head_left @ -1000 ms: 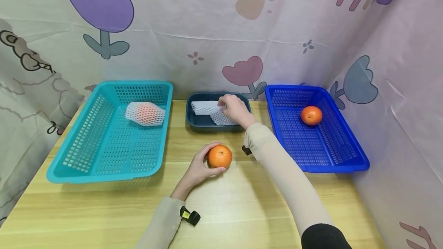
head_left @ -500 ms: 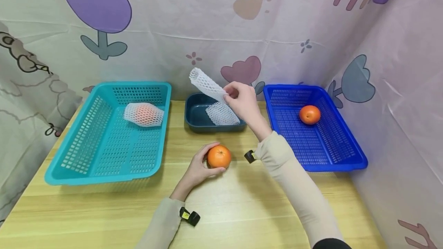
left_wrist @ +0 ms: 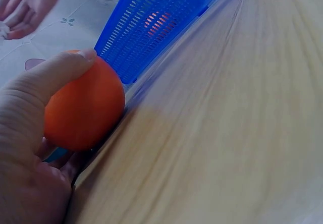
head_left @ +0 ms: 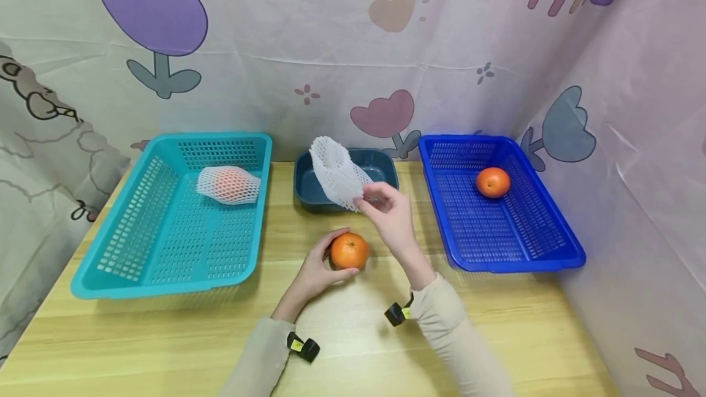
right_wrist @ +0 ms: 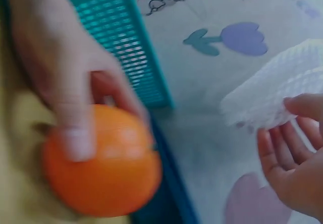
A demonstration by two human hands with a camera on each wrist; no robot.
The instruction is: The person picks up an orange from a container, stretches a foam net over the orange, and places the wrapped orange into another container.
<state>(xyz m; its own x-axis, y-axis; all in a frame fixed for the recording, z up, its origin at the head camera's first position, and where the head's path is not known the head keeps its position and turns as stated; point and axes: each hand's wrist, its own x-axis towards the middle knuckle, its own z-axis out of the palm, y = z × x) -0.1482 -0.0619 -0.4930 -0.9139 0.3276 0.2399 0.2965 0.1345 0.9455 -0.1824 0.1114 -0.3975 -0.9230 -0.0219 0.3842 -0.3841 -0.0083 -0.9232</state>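
Note:
My left hand (head_left: 313, 274) grips an orange (head_left: 350, 252) from its left side on the wooden table, fingers round the back and thumb along the front. The left wrist view shows the thumb across the orange (left_wrist: 88, 108). Above and behind it, my right hand (head_left: 393, 220) pinches the lower end of a white foam net sleeve (head_left: 333, 170) between thumb and fingers. The sleeve hangs over the dark tray (head_left: 309, 192), tilted up to the left. In the right wrist view the sleeve (right_wrist: 282, 90) looks flattened. Part of a second net sleeve (head_left: 361, 175) shows behind it in the tray.
On the left stands a turquoise basket (head_left: 254, 244) with a net-wrapped fruit (head_left: 228, 184). A blue basket (head_left: 452, 244) on the right holds another orange fruit (head_left: 493, 182). A printed curtain (head_left: 259, 29) rises behind the table (head_left: 165, 348).
My right hand has taken a foam net sleeve out of the dark tray, lifted it, and brought it back down toward the orange. My left hand has stayed on the orange.

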